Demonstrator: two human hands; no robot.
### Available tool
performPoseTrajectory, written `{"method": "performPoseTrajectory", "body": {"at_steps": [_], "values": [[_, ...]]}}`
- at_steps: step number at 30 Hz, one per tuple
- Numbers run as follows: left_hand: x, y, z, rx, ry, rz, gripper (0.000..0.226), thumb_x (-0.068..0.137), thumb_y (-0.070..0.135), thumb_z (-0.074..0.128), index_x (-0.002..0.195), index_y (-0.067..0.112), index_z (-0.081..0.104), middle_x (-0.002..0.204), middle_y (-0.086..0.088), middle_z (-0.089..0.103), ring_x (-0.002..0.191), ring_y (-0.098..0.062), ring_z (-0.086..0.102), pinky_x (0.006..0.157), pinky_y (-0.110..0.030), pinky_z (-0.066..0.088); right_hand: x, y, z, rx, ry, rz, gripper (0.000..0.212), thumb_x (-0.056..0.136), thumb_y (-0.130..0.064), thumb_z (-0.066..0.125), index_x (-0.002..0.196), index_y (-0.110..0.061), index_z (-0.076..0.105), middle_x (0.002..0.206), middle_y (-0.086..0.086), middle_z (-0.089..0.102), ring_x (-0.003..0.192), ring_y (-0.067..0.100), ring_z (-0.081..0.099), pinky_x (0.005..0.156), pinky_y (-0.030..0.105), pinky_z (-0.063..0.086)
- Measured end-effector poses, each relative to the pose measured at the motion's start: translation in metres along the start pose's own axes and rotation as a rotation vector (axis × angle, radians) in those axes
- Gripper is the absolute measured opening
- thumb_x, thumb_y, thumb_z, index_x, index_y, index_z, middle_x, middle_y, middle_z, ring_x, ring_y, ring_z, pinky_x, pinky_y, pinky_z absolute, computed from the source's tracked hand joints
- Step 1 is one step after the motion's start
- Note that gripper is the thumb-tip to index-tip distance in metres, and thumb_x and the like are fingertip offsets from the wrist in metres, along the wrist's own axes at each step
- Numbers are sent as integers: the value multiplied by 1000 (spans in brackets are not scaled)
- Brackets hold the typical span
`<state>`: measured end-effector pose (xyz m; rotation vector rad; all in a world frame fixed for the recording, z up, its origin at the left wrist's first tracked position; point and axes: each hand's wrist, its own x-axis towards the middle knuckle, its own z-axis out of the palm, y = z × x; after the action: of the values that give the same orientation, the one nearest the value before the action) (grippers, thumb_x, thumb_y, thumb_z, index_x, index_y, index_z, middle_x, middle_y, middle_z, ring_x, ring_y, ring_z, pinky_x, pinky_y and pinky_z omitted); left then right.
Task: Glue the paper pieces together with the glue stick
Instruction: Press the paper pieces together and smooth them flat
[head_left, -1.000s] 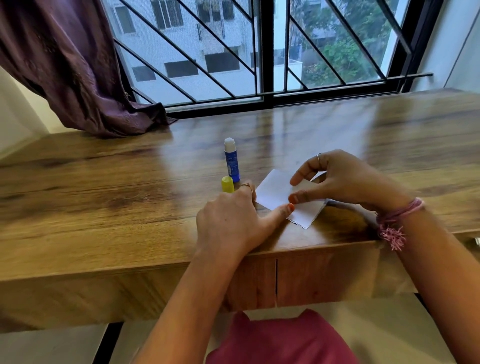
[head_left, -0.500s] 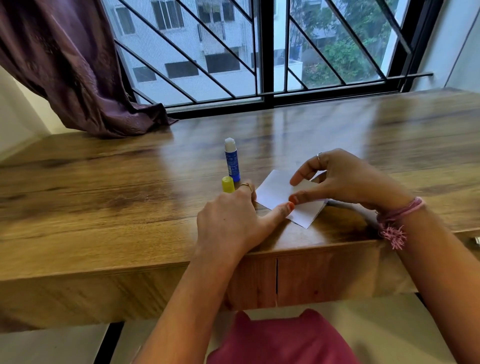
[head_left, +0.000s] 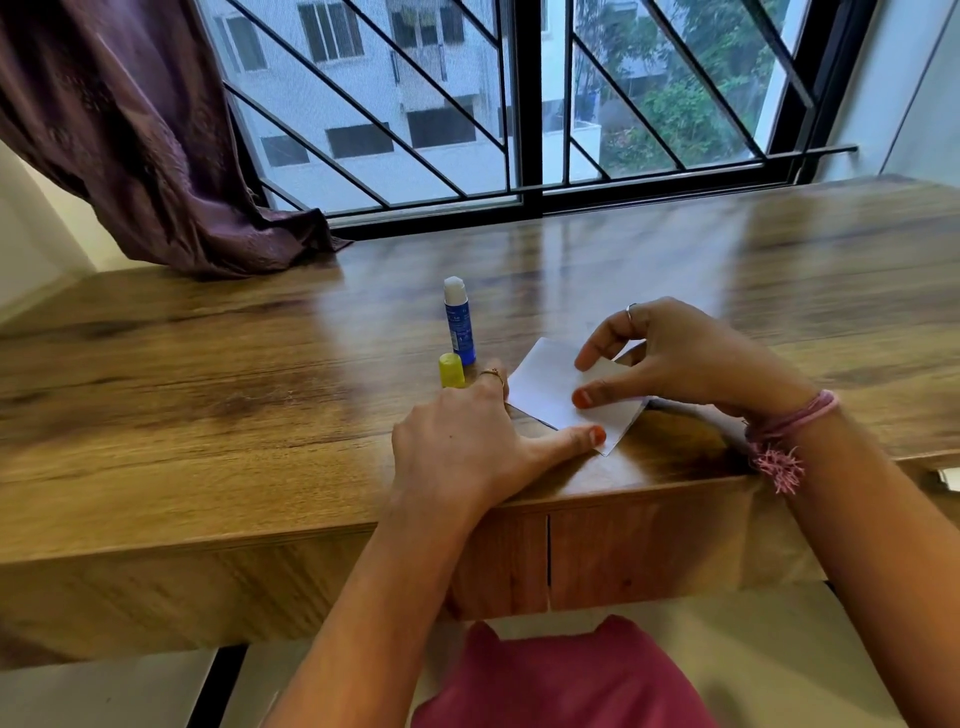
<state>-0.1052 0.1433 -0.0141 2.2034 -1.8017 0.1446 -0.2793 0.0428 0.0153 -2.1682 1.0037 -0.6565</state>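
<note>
White paper pieces lie stacked flat on the wooden desk near its front edge. My left hand rests beside them, its thumb pressing the paper's near corner. My right hand hovers over the right side, thumb tip pressing the sheet and the index finger arched above it. A blue glue stick stands upright and uncapped just left of the paper. Its yellow cap stands in front of it, next to my left knuckles.
A purple curtain drapes onto the desk's back left corner. A barred window runs along the back edge. Drawer fronts sit below the desk's front edge, with my red-clothed lap beneath.
My right index finger has lifted slightly off the paper and my left thumb has slid a little right along the near edge. Paper and glue stick have not moved.
</note>
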Motion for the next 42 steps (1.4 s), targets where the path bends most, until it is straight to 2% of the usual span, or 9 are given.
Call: {"method": "performPoseTrajectory", "body": {"at_steps": [7, 11, 17, 21, 25, 28, 34, 39, 42], "values": [[-2, -1, 2, -1, 65, 2, 93, 45, 100, 28, 103, 31, 49, 80, 6, 56, 77, -22, 60, 59, -32, 41, -7, 8, -7, 230, 58, -2, 15, 71, -24, 79, 82, -16, 73, 79, 6, 74, 66, 10, 68, 57, 19, 54], [-5, -1, 3, -14, 109, 1, 90, 44, 101, 26, 96, 31, 47, 70, 10, 52, 71, -20, 57, 58, -32, 43, -15, 20, -10, 271, 98, 17, 11, 72, -22, 79, 80, -17, 74, 74, 4, 72, 60, 8, 65, 55, 17, 53], [-4, -1, 3, -6, 107, -1, 93, 42, 102, 23, 98, 31, 47, 67, 12, 46, 68, -19, 54, 58, -32, 43, -25, 31, -17, 274, 73, 44, 32, 58, -32, 83, 87, -20, 74, 76, 3, 75, 62, 10, 68, 58, 15, 52], [-5, -1, 2, 1, 111, -9, 92, 42, 102, 23, 98, 32, 47, 71, 9, 50, 69, -19, 54, 57, -31, 40, -29, 29, -14, 265, 103, 33, 23, 67, -15, 83, 88, -17, 73, 74, 1, 75, 66, 10, 69, 59, 13, 51], [-6, 0, 1, 4, 99, -13, 90, 42, 101, 23, 94, 32, 47, 67, 11, 45, 66, -18, 49, 56, -31, 36, -44, 22, -11, 160, 227, 33, 18, 75, -13, 77, 91, -20, 71, 69, -2, 71, 60, 5, 66, 55, 11, 48], [-6, 0, 1, 4, 96, -14, 90, 43, 101, 23, 94, 32, 47, 67, 11, 44, 66, -17, 48, 57, -31, 36, -65, 15, -6, -91, 304, -21, 15, 84, -20, 66, 94, -30, 70, 62, -6, 66, 54, 3, 60, 55, 9, 42], [-6, 0, 3, 10, 115, -6, 90, 44, 101, 23, 97, 32, 47, 73, 9, 50, 68, -16, 48, 56, -29, 34, -86, 1, 14, -355, 86, -152, 33, 92, -45, 40, 121, -46, 55, 79, -16, 50, 75, -6, 46, 64, 17, 30], [-7, 0, 4, 19, 137, 3, 91, 46, 100, 21, 99, 31, 50, 71, 10, 48, 66, -14, 46, 55, -29, 32, -84, -3, 21, -396, 26, -165, 47, 84, -54, 22, 124, -57, 46, 80, -22, 43, 84, -10, 41, 78, 27, 23], [-7, 0, 3, 23, 139, 6, 93, 44, 101, 17, 96, 31, 50, 68, 9, 45, 65, -15, 46, 55, -29, 33, -85, -2, 22, -472, 29, -155, 48, 83, -54, 16, 124, -60, 41, 82, -24, 40, 87, -9, 37, 77, 26, 17]]}}
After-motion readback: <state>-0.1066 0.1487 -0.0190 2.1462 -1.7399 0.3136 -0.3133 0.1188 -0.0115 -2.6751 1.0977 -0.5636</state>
